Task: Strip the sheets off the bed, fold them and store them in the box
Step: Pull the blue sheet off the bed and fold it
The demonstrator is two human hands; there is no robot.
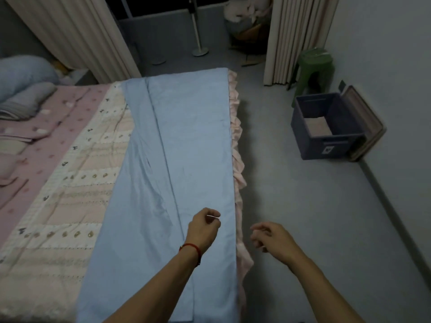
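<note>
Folding step judged in hand: the blue sheet point(184, 159) is laid in a long folded strip along the right edge of the bed point(70, 183), with the open box point(326, 127) well apart on the floor by the wall. Both grips are released — left hand point(204, 229) hovers loosely curled over the sheet's near end, right hand point(271, 238) hangs beside the bed, nothing held. Next, the near end likely needs to be pinched at both corners and carried lengthwise to shorten the strip.

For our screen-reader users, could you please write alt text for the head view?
A long folded blue sheet lies along the bed's right edge; the left hand hovers over it, the right hand beside it. An open dark box sits by the wall.
</note>
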